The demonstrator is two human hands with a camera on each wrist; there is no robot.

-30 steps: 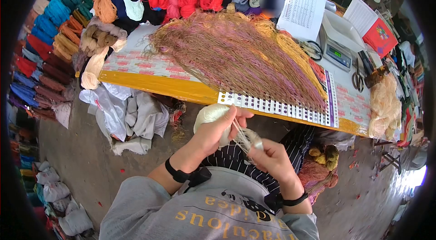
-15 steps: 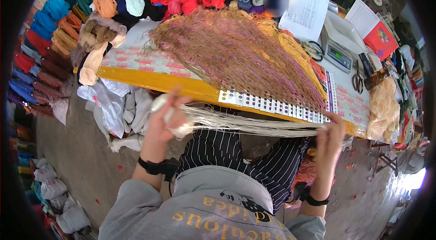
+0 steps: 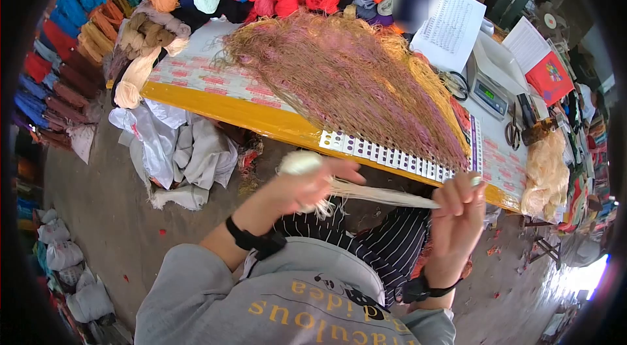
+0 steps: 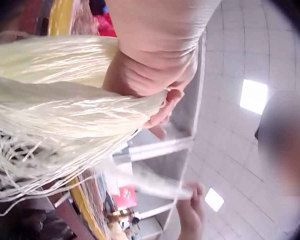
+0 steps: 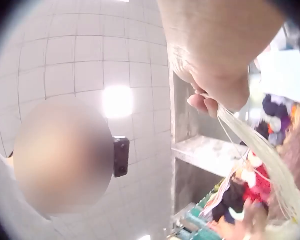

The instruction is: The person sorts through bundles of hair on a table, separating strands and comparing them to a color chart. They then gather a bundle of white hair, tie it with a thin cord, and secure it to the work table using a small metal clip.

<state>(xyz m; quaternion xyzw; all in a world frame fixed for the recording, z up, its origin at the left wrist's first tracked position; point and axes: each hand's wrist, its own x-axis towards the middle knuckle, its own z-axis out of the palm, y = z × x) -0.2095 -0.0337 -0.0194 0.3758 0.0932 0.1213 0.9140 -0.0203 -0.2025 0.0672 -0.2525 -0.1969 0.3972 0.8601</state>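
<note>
**Cream strands part drawn from the hank; the bulk is bundled.**
My left hand [image 3: 312, 185] is curled round the cream hank [image 3: 298, 163], near me and just below the yellow table edge [image 3: 215, 113]. My right hand [image 3: 457, 211], off to the right, has its fingers [image 3: 467, 187] closed tight on the strands [image 3: 385, 196], which run taut between both hands. I judge the drawing-off barely begun: most yarn sits in the bundle. The pink yarn spread [image 3: 353, 77] lies farther off, on the table.

Yarn stuff all over this table [image 3: 215, 115]
Pinkish strands [image 3: 353, 77] fanned mid-frame, scale [image 3: 488, 93] upper right, rags [image 3: 192, 157] lower left.
</note>
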